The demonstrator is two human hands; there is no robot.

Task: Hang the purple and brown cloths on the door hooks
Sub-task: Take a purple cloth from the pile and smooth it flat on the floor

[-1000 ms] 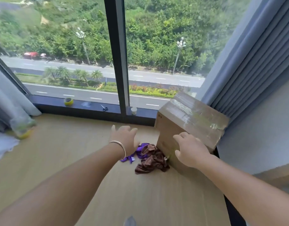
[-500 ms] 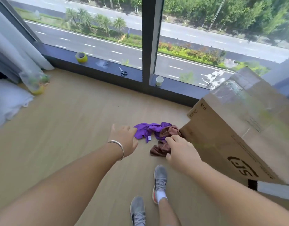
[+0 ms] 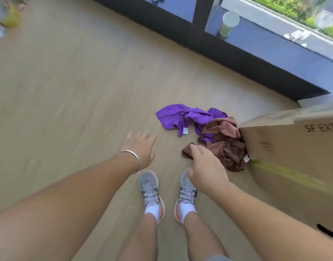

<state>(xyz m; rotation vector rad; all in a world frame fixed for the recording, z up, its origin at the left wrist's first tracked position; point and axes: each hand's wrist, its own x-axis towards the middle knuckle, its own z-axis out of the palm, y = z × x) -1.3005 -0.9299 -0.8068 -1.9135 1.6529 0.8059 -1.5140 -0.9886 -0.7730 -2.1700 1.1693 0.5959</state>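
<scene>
Lettering "SF EXP" marks the cardboard box (image 3: pixel 293 157); both hands (image 3: pixel 141 147) hang loosely spread, holding nothing.

left grip (image 3: pixel 140 147) relaxed, right grip (image 3: pixel 205 167) loose

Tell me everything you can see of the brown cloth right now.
The brown cloth lies crumpled on the wood floor, soft like microfibre, with a small white tag at its lower right. It is bunched against the cardboard box, and the purple cloth overlaps its upper left. The right hand reaches over its near corner; contact is unclear.
</scene>
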